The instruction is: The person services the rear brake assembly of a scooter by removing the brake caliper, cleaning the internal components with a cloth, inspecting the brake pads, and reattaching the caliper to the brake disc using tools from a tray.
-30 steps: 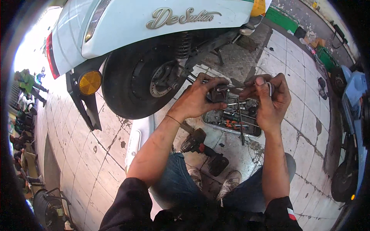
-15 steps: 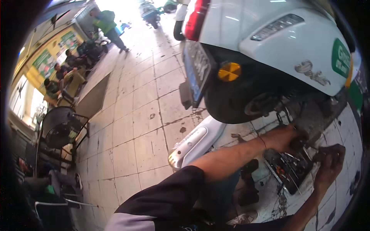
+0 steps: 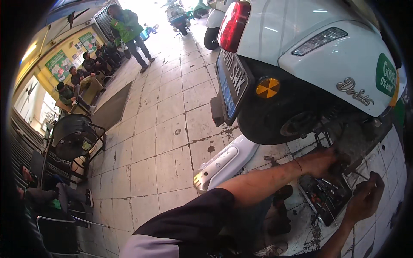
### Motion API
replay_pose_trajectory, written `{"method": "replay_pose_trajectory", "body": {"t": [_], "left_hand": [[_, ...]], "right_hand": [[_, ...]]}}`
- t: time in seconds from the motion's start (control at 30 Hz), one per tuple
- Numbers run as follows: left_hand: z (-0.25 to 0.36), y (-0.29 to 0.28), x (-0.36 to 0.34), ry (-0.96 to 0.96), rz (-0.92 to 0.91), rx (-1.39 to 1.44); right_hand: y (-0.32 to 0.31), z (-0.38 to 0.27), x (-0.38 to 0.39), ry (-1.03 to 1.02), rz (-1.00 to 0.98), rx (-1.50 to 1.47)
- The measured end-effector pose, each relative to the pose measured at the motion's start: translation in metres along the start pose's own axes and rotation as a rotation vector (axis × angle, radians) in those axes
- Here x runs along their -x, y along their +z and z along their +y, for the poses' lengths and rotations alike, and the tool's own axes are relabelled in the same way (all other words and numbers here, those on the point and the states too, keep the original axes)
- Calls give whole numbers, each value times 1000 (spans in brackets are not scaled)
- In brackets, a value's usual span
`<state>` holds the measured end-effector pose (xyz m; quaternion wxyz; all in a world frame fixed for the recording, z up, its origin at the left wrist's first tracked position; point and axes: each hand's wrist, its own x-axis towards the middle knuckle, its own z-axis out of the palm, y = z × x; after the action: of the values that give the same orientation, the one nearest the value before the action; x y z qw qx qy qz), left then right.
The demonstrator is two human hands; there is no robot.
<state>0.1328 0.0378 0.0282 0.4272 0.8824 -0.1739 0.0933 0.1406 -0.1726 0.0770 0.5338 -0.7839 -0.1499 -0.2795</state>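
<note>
My left hand reaches across to the right, beside the underside of a white scooter. Its fingers are curled in dark shadow, and what they grip is hidden. My right hand is closed on one end of a thin metal rod, which stretches toward the left hand's fingers. Whether the left hand touches the rod cannot be made out. Just below both hands lies an open black tool tray with several metal tools in it. The scooter's black rear wheel is beyond my left forearm.
A long white scooter panel lies on the tiled floor left of my forearm. A round black drum fan stands at the left, near seated people. A person in a green jacket stands farther off, with another scooter behind.
The view has turned slightly, so the scooter sits lower and more to the right. The rod between my hands now shows clearly. Both hands stay close together above the tray.
</note>
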Motion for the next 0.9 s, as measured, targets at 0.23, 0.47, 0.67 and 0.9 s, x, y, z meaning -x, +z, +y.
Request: {"method": "replay_pose_trajectory", "body": {"t": [0.23, 0.47, 0.67, 0.9], "left_hand": [[-7, 0, 0, 86, -19, 40], [-12, 9, -1, 120, -19, 25], [-7, 11, 0, 79, 43, 83], [-15, 26, -4, 58, 23, -34]], "right_hand": [[-11, -10, -13, 145, -406, -826], [-2, 30, -22, 345, -106, -444], [-9, 43, -24, 394, -324, -705], [-14, 44, -39, 466, -144, -852]]}}
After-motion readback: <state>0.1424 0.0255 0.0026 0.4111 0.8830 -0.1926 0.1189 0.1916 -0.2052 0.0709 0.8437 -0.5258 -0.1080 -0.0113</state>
